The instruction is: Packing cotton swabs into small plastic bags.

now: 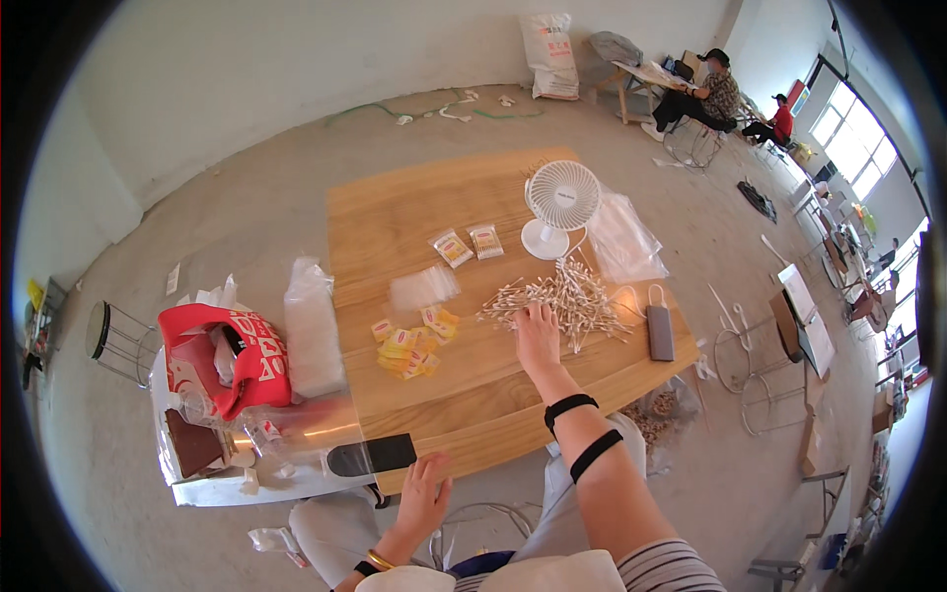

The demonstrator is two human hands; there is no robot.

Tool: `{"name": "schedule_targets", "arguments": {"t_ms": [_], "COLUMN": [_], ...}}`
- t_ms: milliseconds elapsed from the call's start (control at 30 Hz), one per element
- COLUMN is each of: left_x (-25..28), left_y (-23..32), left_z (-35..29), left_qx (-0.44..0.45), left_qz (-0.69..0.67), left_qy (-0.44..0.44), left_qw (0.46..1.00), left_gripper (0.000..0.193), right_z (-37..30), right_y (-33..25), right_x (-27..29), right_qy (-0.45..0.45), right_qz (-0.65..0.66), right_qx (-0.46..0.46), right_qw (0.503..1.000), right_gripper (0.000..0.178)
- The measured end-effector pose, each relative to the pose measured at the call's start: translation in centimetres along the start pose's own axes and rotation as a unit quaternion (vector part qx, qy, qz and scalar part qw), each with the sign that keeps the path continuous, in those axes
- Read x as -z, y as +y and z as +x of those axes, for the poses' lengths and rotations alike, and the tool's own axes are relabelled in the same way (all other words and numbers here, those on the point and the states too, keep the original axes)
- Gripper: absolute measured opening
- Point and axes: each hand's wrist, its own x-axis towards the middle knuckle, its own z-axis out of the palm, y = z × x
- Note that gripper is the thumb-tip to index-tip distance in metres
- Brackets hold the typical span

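A loose heap of cotton swabs (577, 296) lies on the right half of the wooden table (395, 212). My right hand (536, 333) is at the heap's left side, its fingers bent down and closed on some swabs; the fingertips are partly hidden. My left hand (424, 491) rests by the table's near edge with its fingers stretched out and nothing in them. Yellow printed paper slips (409, 347) are scattered left of the heap. Behind them is a stack of small clear bags (424, 287). Two filled packs of swabs (453, 249) lie farther back.
A white desk fan (562, 197) stands behind the heap, beside large clear plastic bags (626, 237). A grey power bank (660, 333) lies at the right edge. On the left, a red bag (266, 360) sits on a side table. Another person (715, 94) sits far right.
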Motion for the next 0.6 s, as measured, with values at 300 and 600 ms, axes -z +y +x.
{"name": "schedule_targets", "arguments": {"t_ms": [300, 600], "left_x": [-0.8, -1.9], "left_y": [0.2, -2.4], "left_z": [1.2, 7.3], "left_qx": [-0.030, -0.026], "left_qz": [0.051, 0.162], "left_qy": [-0.012, 0.028], "left_qw": [0.998, 0.986], "left_gripper": [0.046, 0.063], "right_z": [-5.7, -9.7], "right_y": [-6.8, -5.8], "right_x": [1.2, 5.3], "right_qy": [-0.067, -0.071], "right_qz": [0.077, 0.246], "right_qx": [0.154, 0.096], "right_qw": [0.983, 0.962], "right_gripper": [0.013, 0.028]}}
